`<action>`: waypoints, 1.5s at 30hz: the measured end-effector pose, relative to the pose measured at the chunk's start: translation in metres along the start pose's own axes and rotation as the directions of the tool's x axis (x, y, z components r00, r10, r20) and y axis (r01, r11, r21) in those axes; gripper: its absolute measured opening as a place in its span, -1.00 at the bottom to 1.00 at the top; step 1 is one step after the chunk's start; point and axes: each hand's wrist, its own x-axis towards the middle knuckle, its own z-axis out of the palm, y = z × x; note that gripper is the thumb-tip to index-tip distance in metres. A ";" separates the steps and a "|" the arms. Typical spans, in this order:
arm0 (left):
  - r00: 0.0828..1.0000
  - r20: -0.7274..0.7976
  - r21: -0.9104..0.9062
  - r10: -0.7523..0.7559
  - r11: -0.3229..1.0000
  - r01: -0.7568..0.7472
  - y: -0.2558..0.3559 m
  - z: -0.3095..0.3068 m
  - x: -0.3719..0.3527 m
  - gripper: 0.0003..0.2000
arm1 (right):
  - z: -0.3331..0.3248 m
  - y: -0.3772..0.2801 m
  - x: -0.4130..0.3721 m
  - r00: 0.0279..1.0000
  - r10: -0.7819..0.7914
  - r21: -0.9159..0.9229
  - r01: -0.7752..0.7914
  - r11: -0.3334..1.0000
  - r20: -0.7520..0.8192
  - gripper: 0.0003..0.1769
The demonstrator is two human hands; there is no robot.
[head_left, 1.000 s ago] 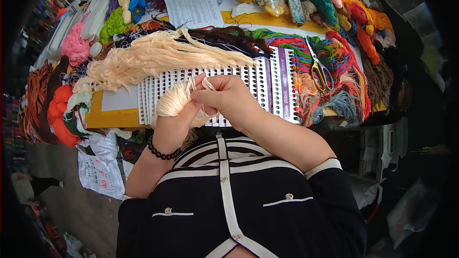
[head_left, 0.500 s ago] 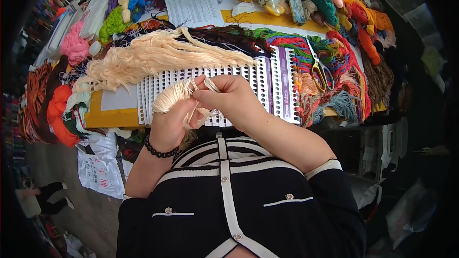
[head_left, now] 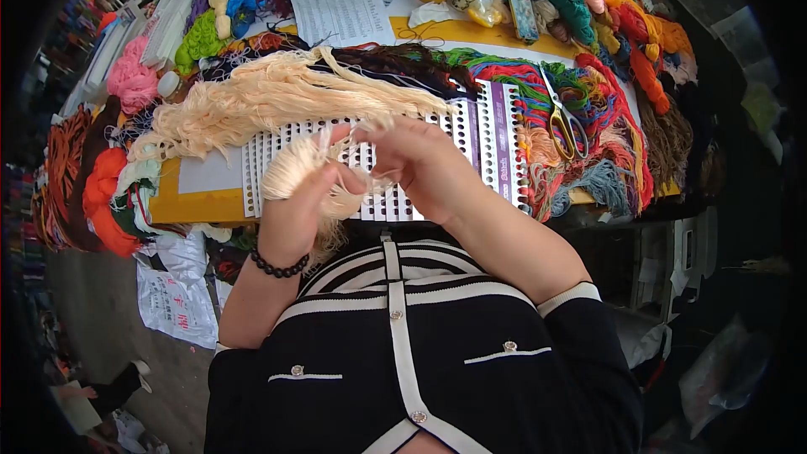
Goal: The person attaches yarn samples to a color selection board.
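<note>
Apparently, the cream skein [head_left: 290,170] is being loosened above perforated cards [head_left: 498,147]: the left hand [head_left: 292,217] clasps it; the right hand [head_left: 427,164] has grip too blurred to tell. Next calls for gentle pulling.

With elbows bent, the left hand [head_left: 294,214] curls near the right hand [head_left: 433,172], fingers bent.

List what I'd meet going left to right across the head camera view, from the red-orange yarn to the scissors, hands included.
Red-orange yarn → lime-green yarn → left hand holding pale thread → right hand → scissors.
</note>
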 end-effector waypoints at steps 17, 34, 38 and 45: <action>0.997 -0.008 -0.073 -0.077 0.994 0.076 -0.010 0.003 0.000 -0.65 | 0.012 0.004 -0.005 1.000 -0.010 -0.167 0.007 0.986 -0.013 -0.85; 0.998 0.030 -0.099 -0.056 0.993 0.058 -0.007 0.006 0.003 -0.51 | 0.015 0.004 -0.002 1.000 0.031 -0.201 -0.031 0.979 -0.003 -0.89; 0.999 0.020 0.091 -0.032 0.995 0.030 -0.010 0.008 0.003 -0.49 | 0.015 0.010 -0.001 0.999 0.050 -0.293 -0.048 0.955 -0.001 -0.86; 0.988 0.075 -0.117 -0.138 0.982 0.146 -0.008 -0.005 0.001 -0.49 | 0.013 0.008 -0.004 1.000 0.018 -0.151 -0.019 0.988 -0.008 -0.92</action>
